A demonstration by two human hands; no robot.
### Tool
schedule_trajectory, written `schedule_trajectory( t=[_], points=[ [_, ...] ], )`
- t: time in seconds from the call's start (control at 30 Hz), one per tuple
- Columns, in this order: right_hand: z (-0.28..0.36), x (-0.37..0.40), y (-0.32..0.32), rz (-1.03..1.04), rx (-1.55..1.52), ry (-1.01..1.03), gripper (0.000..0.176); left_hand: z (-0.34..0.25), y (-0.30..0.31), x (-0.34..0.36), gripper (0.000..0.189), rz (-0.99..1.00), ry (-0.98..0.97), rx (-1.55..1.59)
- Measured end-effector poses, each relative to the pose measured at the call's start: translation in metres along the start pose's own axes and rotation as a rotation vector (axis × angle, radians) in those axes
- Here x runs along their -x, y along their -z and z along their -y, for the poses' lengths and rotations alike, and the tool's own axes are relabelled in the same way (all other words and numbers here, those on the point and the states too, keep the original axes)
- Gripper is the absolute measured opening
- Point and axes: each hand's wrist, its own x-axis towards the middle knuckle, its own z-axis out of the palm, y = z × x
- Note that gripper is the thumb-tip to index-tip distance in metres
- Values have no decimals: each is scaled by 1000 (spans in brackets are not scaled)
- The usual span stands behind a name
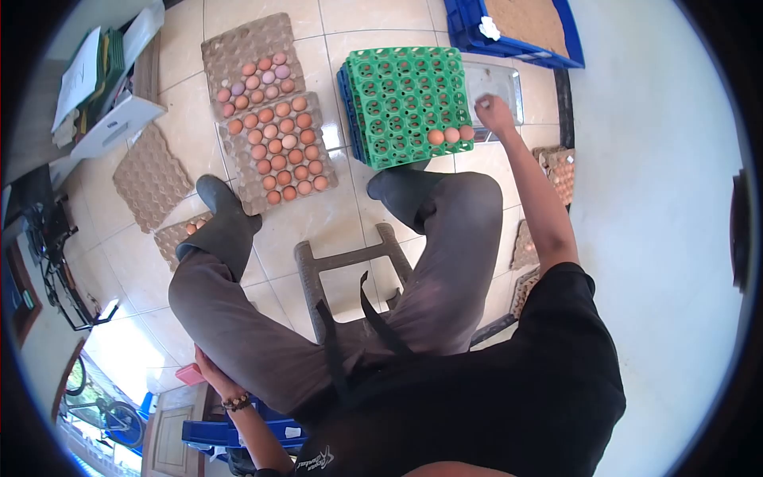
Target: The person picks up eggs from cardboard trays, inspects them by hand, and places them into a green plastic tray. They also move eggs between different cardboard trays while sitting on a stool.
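Observation:
My right hand (494, 114), fingers curled together, hovers over a shiny metal tray-like surface (497, 83) just right of a stack of green plastic egg trays (409, 99). I cannot tell whether anything is inside its fingers. Three brown eggs (451, 135) sit along the near right edge of the top tray; its other cups in view hold none. Low on the left, beside my thigh, my left hand (210, 372) is closed on a small flat pink block (189, 374). A bracelet circles that wrist.
Cardboard trays of eggs (278, 147) lie left of the green stack, with an eggless cardboard tray (151, 179) farther left. A blue crate (517, 32) of brown material stands at the upper right. Between my legs is a stool (350, 258). More egg trays (560, 175) line the right wall.

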Motion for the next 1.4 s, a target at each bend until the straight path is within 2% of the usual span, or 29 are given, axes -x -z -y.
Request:
schedule_trajectory(
  t=[0.03, 0.13, 0.23, 0.33, 0.43, 0.47, 0.57, 0.63, 0.7, 0.77, 0.8, 0.83, 0.9, 1.0, 1.1, 1.17, 1.2, 1.23, 1.3, 1.37, 1.4],
  points=[
    [-19, 10, -6, 47, 51, -92, 42, -1, -7, 7, 51, -14, -86, -167],
    [-36, 35, -41, -5, -100, -132, 45, -5, -37, 35, 59, -64, -337, -629],
    [-4, 57, -46, -78, -156, -215, 46, -9, -75, 68, 57, 0, -413, -642],
    [-17, 53, -51, -101, -207, -144, 44, -7, -92, 87, 54, -88, -573, -784],
    [-33, 65, -35, -59, -721, -254, 39, -4, -92, 93, 51, 9, -807, -764],
    [-31, 73, -28, -6, -997, -206, 39, 1, -107, 106, 48, 33, -923, -809],
    [-12, 125, 19, 173, -1791, -2, 37, 19, -145, 133, 44, 230, -964, -807],
    [24, 186, 61, 215, -1710, 151, 40, 39, -168, 137, 42, 484, -849, -776],
    [64, 251, 99, 218, -1411, 307, 38, 67, -200, 151, 44, 710, -598, -632],
    [103, 308, 103, 219, -1435, 505, 35, 87, -229, 182, 49, 884, -179, -384],
    [120, 334, 102, 226, -1446, 604, 34, 98, -235, 188, 50, 946, -63, -301],
    [136, 357, 100, 143, -1331, 679, 32, 104, -236, 189, 51, 1007, 52, -214],
    [164, 393, 93, -28, -1104, 827, 28, 106, -232, 192, 49, 1024, 27, -181],
    [182, 419, 68, -174, -945, 861, 20, 100, -201, 170, 46, 1047, 27, -203],
    [194, 436, 44, -246, -1107, 770, 14, 92, -171, 160, 49, 965, 69, -119],
    [208, 447, 37, -392, -943, 929, 20, 93, -153, 152, 47, 876, 121, 30],
    [220, 455, 42, -433, -809, 1028, 22, 95, -145, 142, 45, 964, 175, 100],
    [230, 460, 44, -479, -672, 1120, 24, 101, -137, 138, 44, 956, 207, 169],
    [235, 451, 17, -356, -632, 1222, 27, 111, -134, 139, 41, 952, 283, 304],
    [234, 437, -3, -235, -687, 1263, 28, 120, -130, 127, 40, 953, 303, 254],
    [233, 430, -7, -101, -804, 1089, 28, 118, -131, 129, 40, 958, 348, 237]
  ],
)
